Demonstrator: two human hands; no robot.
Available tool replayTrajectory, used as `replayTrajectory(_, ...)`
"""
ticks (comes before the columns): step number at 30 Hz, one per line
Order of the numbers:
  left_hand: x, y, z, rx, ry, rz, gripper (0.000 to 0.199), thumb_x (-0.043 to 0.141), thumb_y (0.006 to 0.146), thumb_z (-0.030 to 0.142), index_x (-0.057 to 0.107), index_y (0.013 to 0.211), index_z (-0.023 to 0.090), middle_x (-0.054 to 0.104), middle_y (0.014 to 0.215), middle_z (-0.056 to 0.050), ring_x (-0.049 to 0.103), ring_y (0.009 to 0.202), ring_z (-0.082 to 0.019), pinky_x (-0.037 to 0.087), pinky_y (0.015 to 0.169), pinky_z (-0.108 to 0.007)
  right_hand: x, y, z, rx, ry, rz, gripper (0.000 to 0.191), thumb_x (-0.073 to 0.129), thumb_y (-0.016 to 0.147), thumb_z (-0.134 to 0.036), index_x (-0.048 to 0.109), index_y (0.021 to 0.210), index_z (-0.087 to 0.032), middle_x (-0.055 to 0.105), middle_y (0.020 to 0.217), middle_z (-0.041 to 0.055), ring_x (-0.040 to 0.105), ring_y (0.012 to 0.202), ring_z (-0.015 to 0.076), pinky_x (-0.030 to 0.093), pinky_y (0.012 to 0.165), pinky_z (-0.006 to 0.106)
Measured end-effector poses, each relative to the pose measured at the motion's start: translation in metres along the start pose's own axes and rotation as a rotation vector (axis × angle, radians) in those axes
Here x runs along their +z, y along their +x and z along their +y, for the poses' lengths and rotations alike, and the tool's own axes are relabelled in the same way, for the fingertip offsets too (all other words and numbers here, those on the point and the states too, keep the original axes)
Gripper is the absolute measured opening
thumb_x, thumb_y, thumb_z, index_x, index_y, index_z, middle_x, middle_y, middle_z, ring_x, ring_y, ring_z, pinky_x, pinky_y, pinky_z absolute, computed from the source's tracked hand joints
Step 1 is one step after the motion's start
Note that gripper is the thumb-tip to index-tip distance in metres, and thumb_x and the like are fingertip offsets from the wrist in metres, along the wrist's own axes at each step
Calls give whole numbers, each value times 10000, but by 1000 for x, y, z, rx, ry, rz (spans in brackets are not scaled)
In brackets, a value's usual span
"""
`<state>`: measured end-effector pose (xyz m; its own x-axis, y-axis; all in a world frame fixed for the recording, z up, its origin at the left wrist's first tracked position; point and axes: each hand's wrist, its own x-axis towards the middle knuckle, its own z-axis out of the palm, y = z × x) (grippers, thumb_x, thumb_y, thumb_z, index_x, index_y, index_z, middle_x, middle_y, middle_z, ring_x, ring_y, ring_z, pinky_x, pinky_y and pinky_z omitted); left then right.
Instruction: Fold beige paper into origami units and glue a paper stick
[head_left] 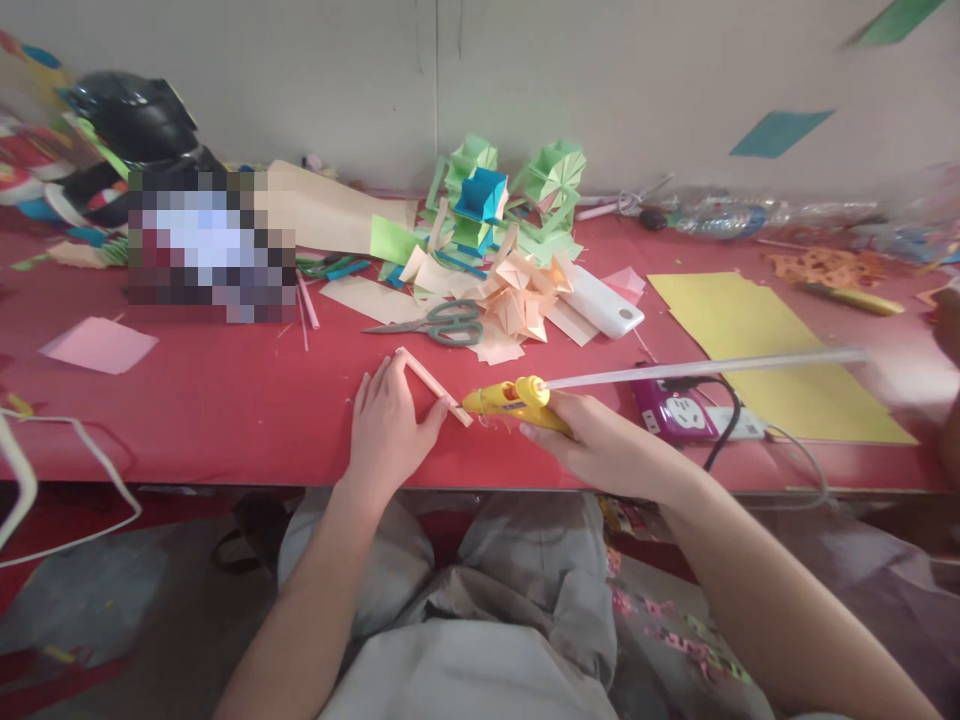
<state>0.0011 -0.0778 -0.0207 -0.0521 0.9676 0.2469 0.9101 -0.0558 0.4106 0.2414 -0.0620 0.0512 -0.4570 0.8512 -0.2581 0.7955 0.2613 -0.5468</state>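
My left hand (390, 425) rests on the red table and steadies a narrow folded strip of pale pink paper (433, 386), with the fingers at its far end and the thumb near its close end. In my right hand (592, 440) is a yellow hot glue gun (510, 398), gripped by its handle. Its nozzle points left and is at the strip, close to my left thumb; whether it touches the paper I cannot tell. A long clear glue stick (705, 368) sticks out of the gun's back toward the right.
Beyond my hands lie green-handled scissors (450, 323), peach folded paper pieces (517, 300), green and blue paper models (480, 195) and a white phone-like object (604, 300). At right are a purple power socket (675, 408) with cables and yellow paper (810, 390). Pink paper (101, 345) lies left.
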Motion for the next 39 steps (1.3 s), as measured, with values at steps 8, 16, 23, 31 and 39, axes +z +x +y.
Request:
replayTrajectory(8,-1,0,1,0,-9,7,685,653,896,386,378,1461,113,506,1512,-214,439,1442,-367,331,1205,-560,0,-3,-1,55,-41,-2,255,484,954,-366,433,753,-217,564,704,24,441,557,131,323,526,267)
replayTrajectory(16,-1,0,1,0,-11,5,694,660,894,396,379,1458,107,504,1515,-210,442,1439,-370,340,1202,-559,0,-4,0,53,-40,-4,255,471,953,-351,425,741,-216,564,706,23,440,570,134,320,539,271)
replayTrajectory(23,0,0,0,5,-12,11,692,648,898,393,369,1467,117,502,1516,-211,442,1439,-369,332,1203,-567,0,-4,-1,62,-53,-5,254,476,948,-352,428,738,-217,563,707,30,447,570,139,321,548,276)
replayTrajectory(31,1,0,0,1,-5,3,691,640,897,393,375,1466,103,489,1522,-224,433,1445,-373,325,1207,-565,-2,-8,0,46,-48,-10,248,474,949,-357,440,749,-215,562,705,27,450,564,136,330,542,272)
replayTrajectory(39,3,-1,-3,7,-3,9,685,618,904,406,370,1472,115,486,1529,-208,445,1437,-366,318,1210,-565,-4,-13,2,24,-100,-14,289,469,951,-368,393,712,-225,526,651,12,402,536,127,307,524,272)
